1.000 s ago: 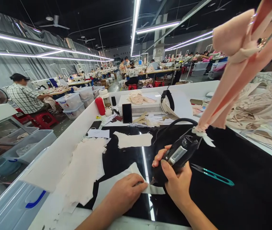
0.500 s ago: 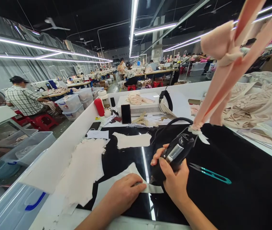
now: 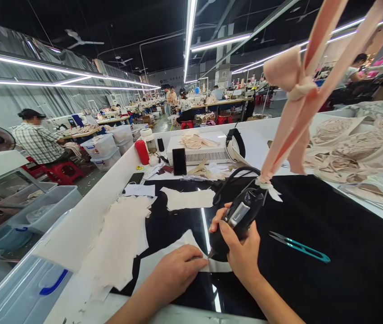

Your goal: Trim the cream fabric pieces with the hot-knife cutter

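Note:
My right hand (image 3: 241,252) is wrapped around a black corded hand tool (image 3: 223,240) with a metal plate on its side. Its narrow tip points down at the edge of a pale fabric piece (image 3: 154,263) lying on the black work surface. On that same piece rests my left hand (image 3: 179,270), thumb and fingers drawn together on the cloth close to the tip; the fingertips are partly hidden. A knotted pink fabric strip (image 3: 295,99) hangs from above and is tied at the tool's upper end.
Teal thread snips (image 3: 301,247) lie to the right. A stack of pale fabric pieces (image 3: 120,243) is at left, with another cut piece (image 3: 191,199) behind. A phone (image 3: 179,162) stands by a white box (image 3: 198,155). Beige garments (image 3: 349,144) are heaped at right. A person in a checked shirt (image 3: 38,141) sits far left.
The tool in my right hand has shifted slightly left along the fabric edge, its tip nearer my left fingers. The pink strip has swung left with it. My left hand stays on the fabric.

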### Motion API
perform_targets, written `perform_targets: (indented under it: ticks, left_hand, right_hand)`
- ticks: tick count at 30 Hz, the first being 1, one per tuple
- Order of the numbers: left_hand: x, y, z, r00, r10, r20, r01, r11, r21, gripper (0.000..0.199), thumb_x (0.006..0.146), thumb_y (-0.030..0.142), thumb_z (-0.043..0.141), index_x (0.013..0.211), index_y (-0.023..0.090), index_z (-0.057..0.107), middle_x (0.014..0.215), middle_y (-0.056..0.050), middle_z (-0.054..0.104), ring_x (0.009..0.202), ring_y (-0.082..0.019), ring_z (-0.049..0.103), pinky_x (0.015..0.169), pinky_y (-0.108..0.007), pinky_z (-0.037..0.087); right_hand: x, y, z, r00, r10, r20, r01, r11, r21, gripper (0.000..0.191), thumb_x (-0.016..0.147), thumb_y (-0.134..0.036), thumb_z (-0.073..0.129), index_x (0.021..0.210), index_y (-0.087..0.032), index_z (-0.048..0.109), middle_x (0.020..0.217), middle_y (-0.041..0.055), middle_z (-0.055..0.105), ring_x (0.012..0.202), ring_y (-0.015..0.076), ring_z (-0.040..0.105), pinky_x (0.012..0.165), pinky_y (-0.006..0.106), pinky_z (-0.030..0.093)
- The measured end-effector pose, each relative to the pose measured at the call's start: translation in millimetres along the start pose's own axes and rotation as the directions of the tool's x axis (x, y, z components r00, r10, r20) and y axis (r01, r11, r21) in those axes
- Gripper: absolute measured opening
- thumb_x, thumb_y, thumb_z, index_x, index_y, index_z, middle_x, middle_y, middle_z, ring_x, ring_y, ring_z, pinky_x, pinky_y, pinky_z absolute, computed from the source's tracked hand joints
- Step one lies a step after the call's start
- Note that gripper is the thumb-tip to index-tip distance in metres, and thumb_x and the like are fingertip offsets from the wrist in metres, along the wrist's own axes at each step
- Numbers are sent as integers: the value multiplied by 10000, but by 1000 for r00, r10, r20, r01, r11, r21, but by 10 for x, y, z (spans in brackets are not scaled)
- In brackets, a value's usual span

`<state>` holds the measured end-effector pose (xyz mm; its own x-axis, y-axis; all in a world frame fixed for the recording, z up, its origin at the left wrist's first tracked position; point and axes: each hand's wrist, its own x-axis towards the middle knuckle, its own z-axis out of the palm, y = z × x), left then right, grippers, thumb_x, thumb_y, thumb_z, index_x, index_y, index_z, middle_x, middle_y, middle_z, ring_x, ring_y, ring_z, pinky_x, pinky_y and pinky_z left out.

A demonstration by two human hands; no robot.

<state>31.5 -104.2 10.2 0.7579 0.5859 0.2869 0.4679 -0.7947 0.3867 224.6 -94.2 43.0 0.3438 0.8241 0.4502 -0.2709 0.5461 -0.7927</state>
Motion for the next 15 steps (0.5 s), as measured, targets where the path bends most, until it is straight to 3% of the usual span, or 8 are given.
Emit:
perform_targets:
  ticks: [5, 8, 12, 15]
  left_hand:
    - [78, -229, -238, 974, -171, -147, 158, 983, -91, 314, 1059, 130, 444, 1248, 220, 678, 1253, -72, 659, 1163, -197, 632, 1056, -328, 509]
    - [186, -336, -341, 926, -358, -122, 351, 934, -71, 263, 1048, 148, 477, 1189, 207, 691, 1195, -54, 670, 1131, -207, 625, 1055, -357, 486]
    - [293, -333, -304, 863, -498, -87, 498, 867, -34, 141, 1007, 224, 594, 1108, 182, 685, 1124, -68, 652, 1073, -261, 601, 997, -422, 468]
    - [330, -286, -225, 845, -530, -70, 528, 848, -48, 61, 956, 216, 649, 1002, 178, 664, 1076, -63, 632, 1020, -261, 583, 934, -402, 455]
  right_hand:
    - [78, -122, -117, 1000, -20, -19, 18, 997, -74, 334, 915, -364, 795, 1167, -291, 590, 893, -24, 673, 697, 150, 646, 685, 279, 552]
    - [125, -186, -239, 1000, -3, -9, 1, 981, -195, 404, 871, -392, 833, 1175, -295, 586, 906, -16, 686, 716, 163, 662, 679, 270, 560]
    - [126, -243, -435, 999, 45, 1, -41, 926, -375, 469, 848, -493, 819, 1203, -282, 596, 1075, 44, 711, 883, 226, 695, 737, 306, 591]
    - [98, -275, -594, 995, 20, -93, -65, 858, -509, 678, 790, -584, 819, 1331, -267, 562, 1242, 93, 680, 1067, 309, 686, 861, 405, 613]
